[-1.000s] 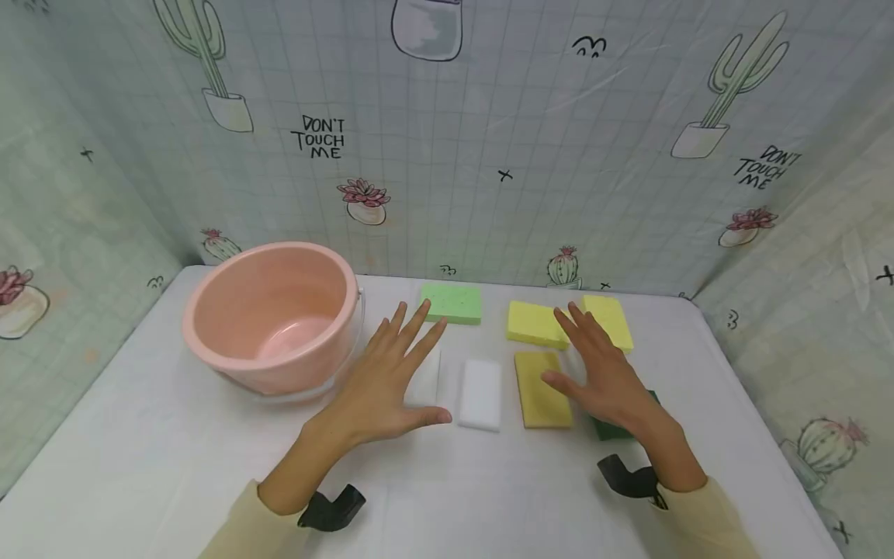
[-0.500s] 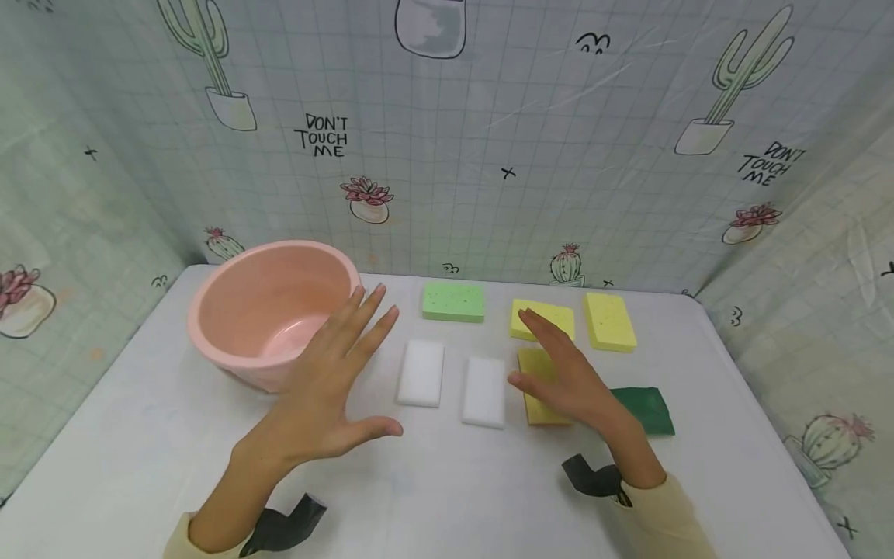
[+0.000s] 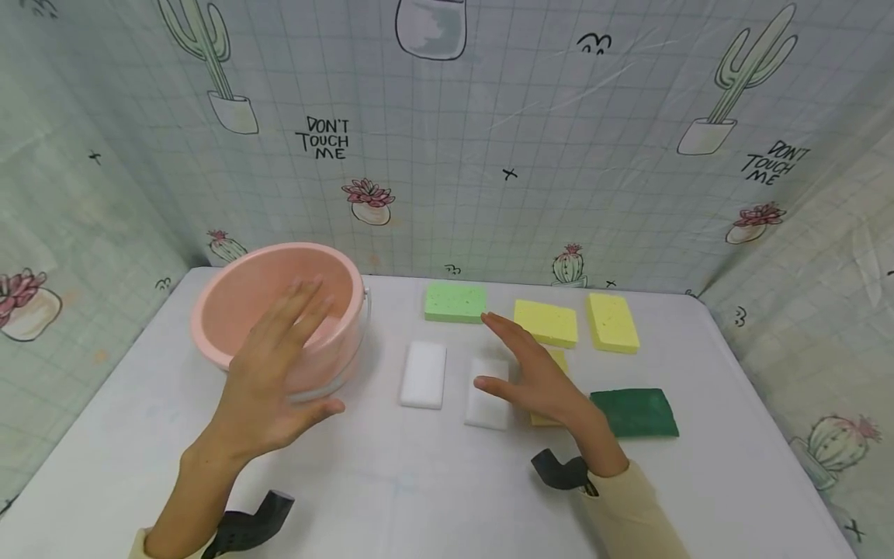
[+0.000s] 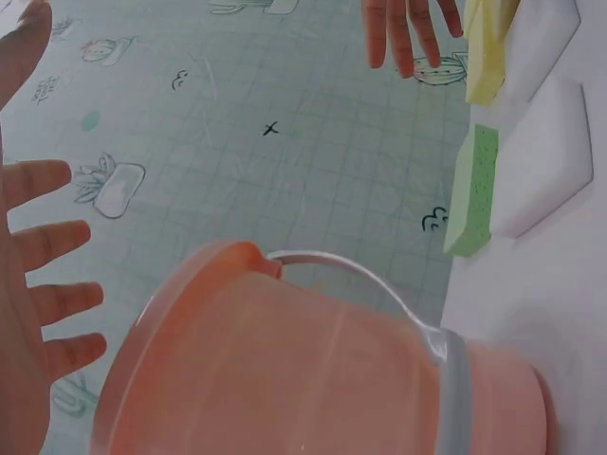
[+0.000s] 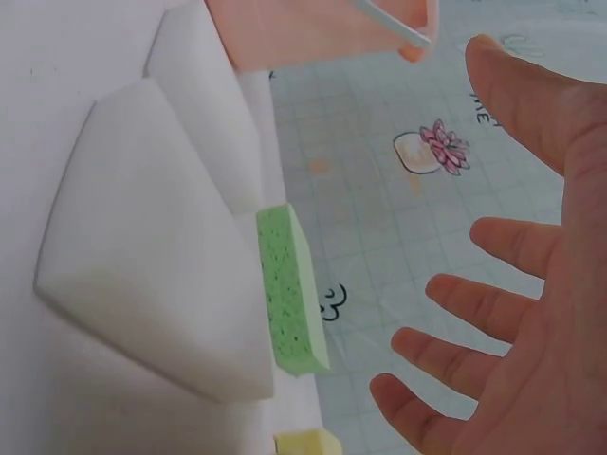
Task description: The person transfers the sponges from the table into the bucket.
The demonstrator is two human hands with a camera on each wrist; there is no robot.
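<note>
Above the near side of the pink bucket [image 3: 328, 353], my left hand [image 3: 261, 392] hovers with spread fingers and holds nothing. The left wrist view shows its fingers apart from the bucket's wall [image 4: 313, 370]. My right hand [image 3: 541, 380] hangs over the white sponges, fingers apart, also holding nothing. Under it lies one white sponge [image 3: 486, 411], partly covered; another white sponge [image 3: 423, 375] is to its left. A darker yellow sponge [image 3: 559, 359] is mostly hidden behind the right hand. Near the right wrist lies a dark green scouring pad [image 3: 635, 413].
Along the back of the white table [image 3: 419, 497] lie a light green sponge [image 3: 455, 303] and two yellow sponges, one left [image 3: 546, 323] and one right [image 3: 612, 323]. The bucket's handle [image 3: 349, 373] hangs down its right side. A cactus-print cloth [image 3: 447, 155] encloses the back and sides.
Both hands have moved left. The left hand went from beside the bucket to over its near side; the right hand left the yellow sponges for the white ones. The objects have not moved.
</note>
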